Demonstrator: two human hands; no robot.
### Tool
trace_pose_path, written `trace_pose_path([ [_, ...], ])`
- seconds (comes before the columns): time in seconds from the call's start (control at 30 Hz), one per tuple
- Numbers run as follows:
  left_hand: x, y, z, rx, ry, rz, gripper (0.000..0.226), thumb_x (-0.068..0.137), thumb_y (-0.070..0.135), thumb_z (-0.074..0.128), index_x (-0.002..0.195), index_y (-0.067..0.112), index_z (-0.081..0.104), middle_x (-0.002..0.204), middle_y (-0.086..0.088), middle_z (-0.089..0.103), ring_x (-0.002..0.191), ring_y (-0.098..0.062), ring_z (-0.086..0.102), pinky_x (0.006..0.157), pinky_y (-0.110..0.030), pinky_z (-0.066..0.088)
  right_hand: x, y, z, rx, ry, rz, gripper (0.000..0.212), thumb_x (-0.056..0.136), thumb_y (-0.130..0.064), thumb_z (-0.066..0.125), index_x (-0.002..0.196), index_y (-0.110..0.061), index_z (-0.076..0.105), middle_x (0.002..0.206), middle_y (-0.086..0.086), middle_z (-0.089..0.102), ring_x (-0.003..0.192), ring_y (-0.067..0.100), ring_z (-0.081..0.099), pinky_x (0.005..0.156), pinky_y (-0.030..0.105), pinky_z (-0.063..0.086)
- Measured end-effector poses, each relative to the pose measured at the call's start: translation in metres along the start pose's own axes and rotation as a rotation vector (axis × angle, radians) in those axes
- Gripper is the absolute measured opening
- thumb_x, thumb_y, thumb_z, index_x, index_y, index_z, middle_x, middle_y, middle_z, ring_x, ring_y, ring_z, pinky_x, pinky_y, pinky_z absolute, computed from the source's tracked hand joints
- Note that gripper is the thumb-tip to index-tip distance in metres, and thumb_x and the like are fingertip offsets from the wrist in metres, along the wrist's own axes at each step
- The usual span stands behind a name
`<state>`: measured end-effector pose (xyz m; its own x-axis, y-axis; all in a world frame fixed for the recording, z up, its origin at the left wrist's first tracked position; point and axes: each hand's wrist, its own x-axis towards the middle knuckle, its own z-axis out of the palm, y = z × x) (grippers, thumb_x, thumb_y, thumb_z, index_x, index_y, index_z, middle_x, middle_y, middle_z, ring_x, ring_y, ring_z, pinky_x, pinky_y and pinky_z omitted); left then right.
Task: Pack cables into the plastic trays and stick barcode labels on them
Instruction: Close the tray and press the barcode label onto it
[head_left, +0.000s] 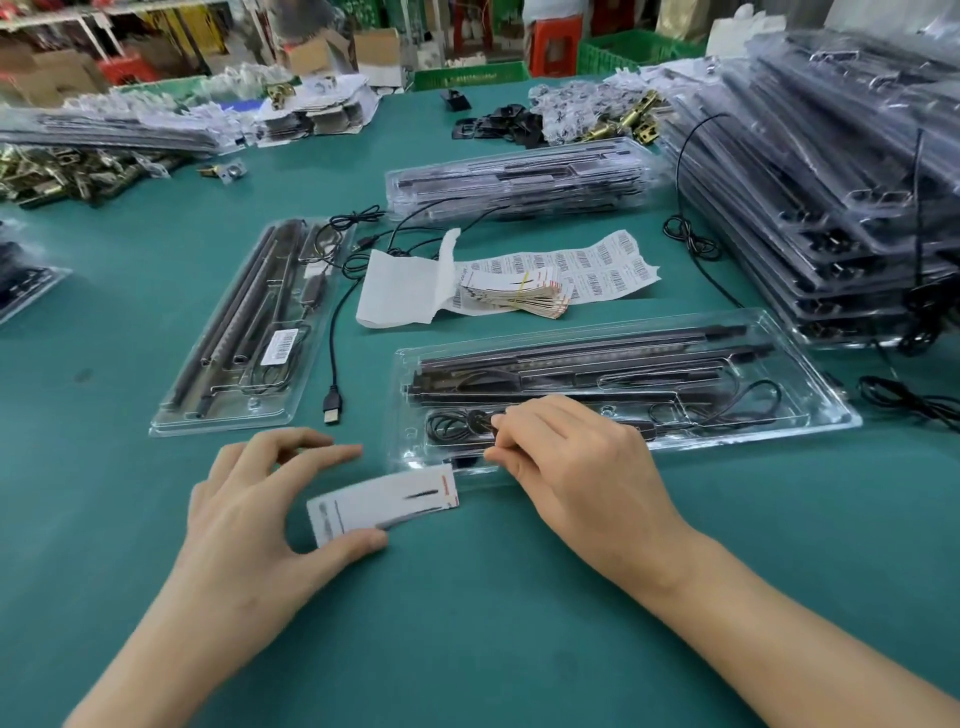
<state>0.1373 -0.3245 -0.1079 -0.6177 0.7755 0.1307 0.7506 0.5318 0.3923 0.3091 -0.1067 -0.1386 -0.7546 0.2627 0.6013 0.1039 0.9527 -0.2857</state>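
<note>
Nearest, above the green table (467, 623): left hand (260, 499), half open, thumb against the near edge of a white card (382, 501), fingers spread past its far edge without clear contact. Card blurred; long axis left to right, red-striped end to the right, just at the near left corner of the clear tray (810, 415). No print readable on it.

Just beyond, to the right: right hand (576, 467), fingers curled, pinching the black cable (457, 423) coiled in the tray's near compartment. Tray's long axis also left to right, black bars (597, 358) in the far channels, more cable looped at the right end. Probably tucking the cable down now, card to follow: left hand the nearer to the card, tray directly to that hand's right.

Farther left: 1 packed tray (228, 332) with a barcode label (280, 347) stuck on, digits too small to read; loose USB plug (332, 410) beside it. Mid-table: banded stack of cards (514, 296) on a barcode sheet (613, 267), numbers illegible. Beyond: 1 stack of trays (519, 179); taller stacks (831, 182) at far right.
</note>
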Motion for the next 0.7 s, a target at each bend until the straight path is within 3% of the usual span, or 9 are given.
trace_pose_path([
  [0.1, -0.009, 0.017, 0.014, 0.103, 0.159, 0.179, 0.044, 0.081, 0.06, 0.063, 0.112, 0.032, 0.074, 0.114, 0.011, 0.059, 0.106, -0.02, 0.057, 0.087, -0.039, 0.039, 0.0, 0.0, 0.003, -0.016, 0.026, 0.005, 0.021, 0.103, -0.026, 0.057, 0.085, -0.015, 0.06, 0.084, -0.004, 0.063, 0.081, 0.02, 0.062, 0.053, 0.037, 0.051],
  [0.2, -0.016, 0.033, 0.034, 0.197, 0.24, 0.35, 0.038, 0.092, 0.034, 0.064, 0.125, 0.017, 0.072, 0.118, 0.003, 0.067, 0.105, -0.027, 0.064, 0.088, -0.039, 0.046, 0.0, 0.001, 0.004, -0.017, 0.044, 0.009, 0.02, 0.102, -0.027, 0.058, 0.086, -0.016, 0.06, 0.083, -0.006, 0.062, 0.079, 0.018, 0.06, 0.053, 0.037, 0.05],
  [0.4, -0.014, 0.043, 0.038, 0.262, 0.252, 0.366, 0.035, 0.095, 0.023, 0.06, 0.127, 0.015, 0.072, 0.117, 0.003, 0.07, 0.101, -0.026, 0.067, 0.086, -0.038, 0.049, -0.001, 0.001, 0.006, -0.012, 0.051, 0.012, 0.021, 0.102, -0.028, 0.058, 0.086, -0.016, 0.059, 0.084, -0.005, 0.063, 0.08, 0.019, 0.061, 0.053, 0.038, 0.05],
  [0.53, -0.019, 0.054, 0.052, 0.352, 0.177, 0.465, 0.042, 0.098, 0.027, 0.054, 0.134, 0.011, 0.067, 0.144, -0.004, 0.061, 0.126, -0.025, 0.064, 0.1, -0.039, 0.044, -0.001, 0.001, 0.006, -0.018, 0.053, 0.008, 0.02, 0.102, -0.029, 0.059, 0.086, -0.016, 0.06, 0.087, -0.006, 0.064, 0.082, 0.018, 0.062, 0.056, 0.038, 0.051],
  [0.7, -0.009, 0.057, 0.047, 0.373, -0.025, 0.533, 0.057, 0.103, 0.034, 0.038, 0.154, 0.008, 0.041, 0.164, -0.005, 0.032, 0.152, -0.02, 0.031, 0.115, -0.039, 0.03, -0.001, 0.001, 0.006, -0.003, 0.042, 0.027, 0.018, 0.101, -0.028, 0.057, 0.088, -0.016, 0.059, 0.089, -0.006, 0.065, 0.086, 0.02, 0.064, 0.058, 0.04, 0.053],
])
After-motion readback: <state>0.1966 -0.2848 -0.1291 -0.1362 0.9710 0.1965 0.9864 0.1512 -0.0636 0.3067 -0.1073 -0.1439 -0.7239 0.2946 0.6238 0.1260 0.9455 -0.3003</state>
